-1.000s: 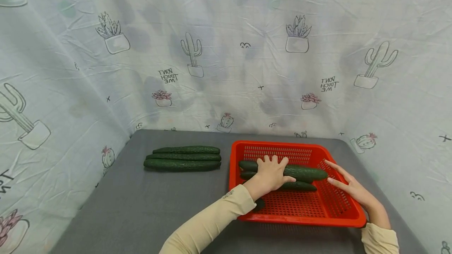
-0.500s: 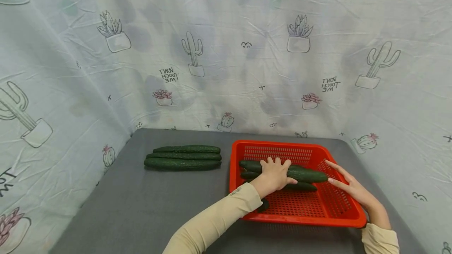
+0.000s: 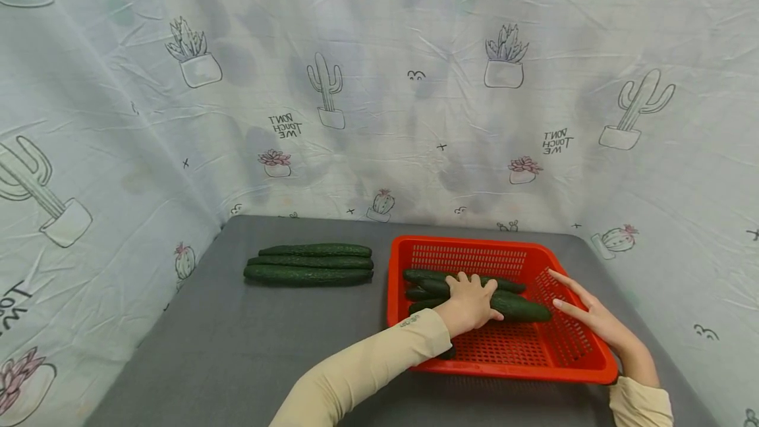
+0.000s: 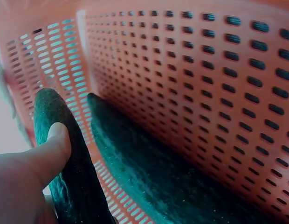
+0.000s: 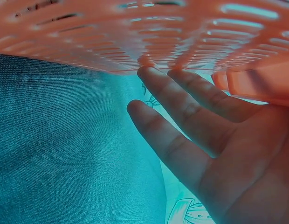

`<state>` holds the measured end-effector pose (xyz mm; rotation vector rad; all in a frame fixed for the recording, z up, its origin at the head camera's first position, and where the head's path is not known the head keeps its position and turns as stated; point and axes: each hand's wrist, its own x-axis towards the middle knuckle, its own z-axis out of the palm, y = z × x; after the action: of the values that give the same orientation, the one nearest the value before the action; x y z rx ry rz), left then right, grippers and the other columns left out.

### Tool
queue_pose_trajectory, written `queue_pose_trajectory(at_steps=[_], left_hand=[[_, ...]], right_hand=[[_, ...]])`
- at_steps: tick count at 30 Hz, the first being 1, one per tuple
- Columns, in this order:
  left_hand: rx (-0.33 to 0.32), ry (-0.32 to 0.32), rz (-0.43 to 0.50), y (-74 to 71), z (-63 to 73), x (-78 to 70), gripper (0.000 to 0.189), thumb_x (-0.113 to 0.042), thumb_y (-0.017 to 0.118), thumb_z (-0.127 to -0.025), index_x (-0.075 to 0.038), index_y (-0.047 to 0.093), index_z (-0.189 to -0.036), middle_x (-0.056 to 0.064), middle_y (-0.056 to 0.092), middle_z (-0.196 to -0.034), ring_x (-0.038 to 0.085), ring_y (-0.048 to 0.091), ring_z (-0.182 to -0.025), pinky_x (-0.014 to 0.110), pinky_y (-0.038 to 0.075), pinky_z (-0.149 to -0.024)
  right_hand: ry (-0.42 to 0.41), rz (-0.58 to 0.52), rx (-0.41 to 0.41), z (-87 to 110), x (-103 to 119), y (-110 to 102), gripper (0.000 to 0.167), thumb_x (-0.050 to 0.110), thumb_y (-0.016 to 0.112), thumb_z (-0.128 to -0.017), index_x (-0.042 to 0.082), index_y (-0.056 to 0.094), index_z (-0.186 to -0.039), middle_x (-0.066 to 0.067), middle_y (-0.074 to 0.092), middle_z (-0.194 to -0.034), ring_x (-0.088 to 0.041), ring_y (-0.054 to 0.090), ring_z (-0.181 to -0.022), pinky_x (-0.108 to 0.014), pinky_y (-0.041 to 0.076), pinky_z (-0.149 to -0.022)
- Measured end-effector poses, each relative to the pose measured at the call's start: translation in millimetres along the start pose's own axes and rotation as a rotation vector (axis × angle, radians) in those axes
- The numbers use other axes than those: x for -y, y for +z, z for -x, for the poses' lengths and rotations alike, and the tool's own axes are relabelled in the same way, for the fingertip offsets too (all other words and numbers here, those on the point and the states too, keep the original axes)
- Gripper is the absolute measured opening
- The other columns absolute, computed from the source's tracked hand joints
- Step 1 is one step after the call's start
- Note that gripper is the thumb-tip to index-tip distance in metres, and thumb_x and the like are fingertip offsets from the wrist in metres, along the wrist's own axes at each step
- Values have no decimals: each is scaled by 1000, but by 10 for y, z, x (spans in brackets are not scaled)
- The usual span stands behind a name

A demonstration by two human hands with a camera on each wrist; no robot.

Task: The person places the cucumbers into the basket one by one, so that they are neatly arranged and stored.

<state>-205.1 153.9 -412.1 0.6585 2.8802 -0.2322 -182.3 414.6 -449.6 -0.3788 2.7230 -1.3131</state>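
Note:
Inside the red plastic basket (image 3: 504,369), my left hand (image 3: 471,302) grips a thick dark green cucumber (image 3: 524,309) from above. The left wrist view shows its thumb (image 4: 59,140) pressed along the cucumber near one end. Behind it a second cucumber (image 4: 135,158) lies along the basket's slotted far wall. More cucumbers (image 3: 420,294) are partly hidden under my left hand and forearm. My right hand (image 3: 605,321) holds the basket's right wall, with thumb and a finger inside the rim. Its other fingers (image 5: 182,109) reach beneath the slotted wall outside.
Three cucumbers (image 3: 308,275) lie side by side on the grey table (image 3: 255,341), left of the basket. Near the basket's front left corner, a dark cucumber end (image 3: 449,353) shows below my sleeve. A cactus-print curtain (image 3: 332,183) borders the table.
My left hand has moved the gripped cucumber toward the basket's near side, uncovering the one along the far wall. The right hand stays at the basket's right wall.

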Motion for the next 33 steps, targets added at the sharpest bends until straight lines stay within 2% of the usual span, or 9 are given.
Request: queue_pose_trajectory(at_steps=[5,7,13,16,19,24,29,33], left_hand=[[10,10,-17,33,-16,-21,56,-70,38,-82,-45,30,-131,-6,44,-131,22,39,-128,42,37,-100],[17,7,-13,49,-27,-28,54,-69,40,-82,-45,32,-130,-6,44,-132,21,38,-128,42,37,-100],[12,2,-6,114,-58,-29,55,-70,44,-79,-44,36,-127,-6,47,-128,22,41,-125,43,37,-99],[12,9,-2,148,-68,-24,55,-70,45,-79,-44,36,-127,-6,48,-126,23,42,-124,43,38,-98],[22,14,-2,170,-77,-21,57,-70,47,-78,-44,35,-127,-6,47,-127,23,42,-124,43,39,-97],[41,22,-38,177,-76,-27,57,-68,52,-77,-44,34,-126,-7,46,-127,22,41,-124,41,40,-95],[39,24,-94,191,-44,-56,56,-67,53,-78,-44,32,-125,-8,47,-120,20,45,-112,38,43,-83],[22,18,-131,200,-16,-75,58,-68,55,-76,-43,32,-123,-7,46,-113,18,44,-99,35,40,-74]], right_hand=[[19,-12,1,7,20,-2,57,25,45,-98,24,19,-149,-11,18,-151,21,22,-112,-65,30,-89],[25,-11,1,12,28,-6,57,26,45,-98,24,19,-149,-13,18,-151,20,23,-111,-65,32,-89],[19,21,-2,25,45,-4,57,24,45,-98,24,19,-149,-3,20,-150,21,24,-113,-52,37,-88],[21,-4,2,23,43,3,57,23,45,-98,25,18,-149,0,18,-151,21,21,-113,-59,32,-91],[30,-41,8,16,41,9,57,23,45,-98,25,18,-149,-3,16,-152,21,20,-113,-66,27,-90],[26,-44,5,7,32,13,57,23,45,-98,24,18,-149,-12,14,-152,21,19,-114,-67,25,-90],[21,-28,-1,8,19,16,57,23,46,-98,24,19,-149,-12,16,-152,21,21,-113,-66,28,-90],[13,-20,-3,15,11,17,57,23,46,-98,25,19,-149,-7,17,-152,21,20,-114,-66,28,-89]])
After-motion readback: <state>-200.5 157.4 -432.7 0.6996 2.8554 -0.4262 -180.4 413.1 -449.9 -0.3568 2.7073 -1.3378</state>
